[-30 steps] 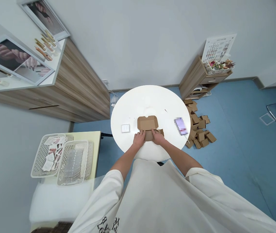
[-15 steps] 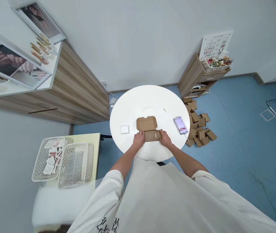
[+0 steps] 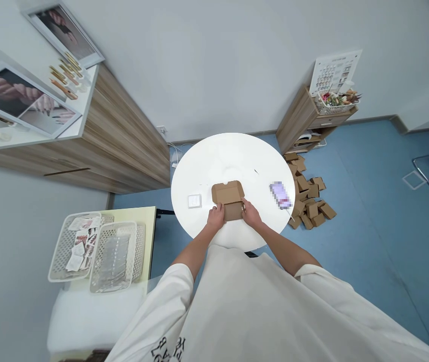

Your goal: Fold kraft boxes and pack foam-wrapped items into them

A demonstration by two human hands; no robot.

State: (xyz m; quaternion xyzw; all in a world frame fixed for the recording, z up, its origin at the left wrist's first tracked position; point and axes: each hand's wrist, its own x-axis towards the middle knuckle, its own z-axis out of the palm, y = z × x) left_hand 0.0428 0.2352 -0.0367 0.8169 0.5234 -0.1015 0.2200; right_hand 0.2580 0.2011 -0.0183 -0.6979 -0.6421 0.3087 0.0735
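Note:
A brown cardboard box [image 3: 228, 193] lies partly folded on the round white table [image 3: 199, 161], its lid flap spread away from me. My left hand [image 3: 216, 217] grips the near left side of the box, fingers closed on the edge. On the near right side, my right hand [image 3: 251, 213] pinches the folded cardboard wall. Some of the box's side panels are hidden under my fingers. Left of the box rests a small white square item [image 3: 194, 201]. To the right lies a purple, blurred-out phone-like object [image 3: 280, 195].
Several folded brown boxes [image 3: 312, 201] are piled on the blue floor right of the table. A wooden cabinet [image 3: 123, 120] stands at the left, a smaller one [image 3: 301, 115] at the back right. White baskets [image 3: 112, 256] sit on a side table at the left.
My right hand has moved a little left, and the box's right end flap, sticking out before, is now folded in. The left hand has stayed in place.

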